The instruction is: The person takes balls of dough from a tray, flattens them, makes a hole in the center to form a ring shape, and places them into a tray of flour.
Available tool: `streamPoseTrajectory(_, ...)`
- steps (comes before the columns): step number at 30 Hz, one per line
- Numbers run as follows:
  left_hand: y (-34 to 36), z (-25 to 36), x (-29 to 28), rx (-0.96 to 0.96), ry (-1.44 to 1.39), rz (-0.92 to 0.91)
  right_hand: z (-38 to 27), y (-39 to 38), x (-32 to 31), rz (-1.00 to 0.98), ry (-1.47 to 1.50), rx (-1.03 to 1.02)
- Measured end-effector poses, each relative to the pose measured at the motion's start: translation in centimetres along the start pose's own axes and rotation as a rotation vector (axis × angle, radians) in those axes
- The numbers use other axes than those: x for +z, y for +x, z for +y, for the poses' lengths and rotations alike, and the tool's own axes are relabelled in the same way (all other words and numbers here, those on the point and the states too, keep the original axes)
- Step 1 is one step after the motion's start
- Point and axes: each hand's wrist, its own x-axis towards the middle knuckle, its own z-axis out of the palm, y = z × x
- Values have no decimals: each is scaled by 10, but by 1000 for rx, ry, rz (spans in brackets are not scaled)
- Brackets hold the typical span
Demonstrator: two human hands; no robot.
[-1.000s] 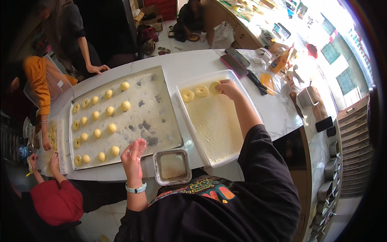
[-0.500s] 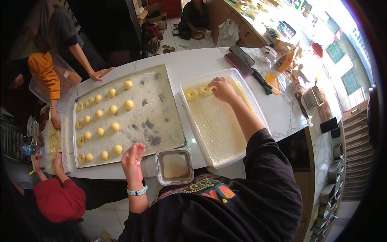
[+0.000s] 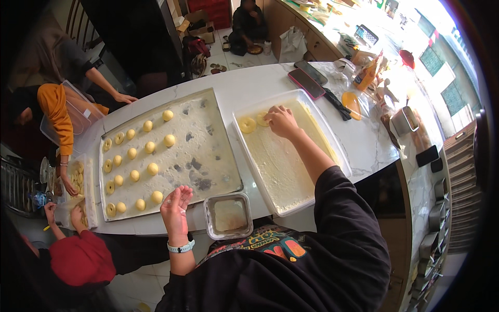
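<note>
My right hand [image 3: 282, 121] reaches into a white plastic container dusted with flour [image 3: 283, 171]. Its fingers bend down onto a pale yellow dough ring [image 3: 263, 118], covering part of it; the fingertips are partly hidden. Just left of that lies another dough ring [image 3: 247, 124]. My left hand [image 3: 175, 210] is raised near the front edge of a floured metal tray [image 3: 218, 151], palm turned up, fingers stretched, flour on them, holding nothing. On the tray's left half sit rows of dough balls [image 3: 153, 168], with several dough rings [image 3: 107, 166] along its left side.
A square metal pan of flour [image 3: 227, 215] stands at the table's front edge between my arms. Phones [image 3: 306, 85], a black strap and an orange lid [image 3: 352, 105] lie at the back right. Other people's hands [image 3: 69, 185] work at a dough-filled container on the left.
My right hand has shifted slightly left and down, covering more of the dough ring. The left hand stays raised. At far left, a co-worker's hand has moved down into the other dough container.
</note>
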Motion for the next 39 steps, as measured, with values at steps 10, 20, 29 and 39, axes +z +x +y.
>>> streamPoseTrajectory(10,-2,1,0,-10,-25,-25,38,-7,-30,23,-83,160)
streamPoseTrajectory(20,-4,2,6,-25,-46,-68,39,-7,-15,-17,-84,177)
streamPoseTrajectory(29,-6,3,6,-32,-59,-57,1,-7,-15,-18,-5,-41)
streamPoseTrajectory(39,-7,6,3,-21,-62,-71,-15,-3,-9,-94,-25,15)
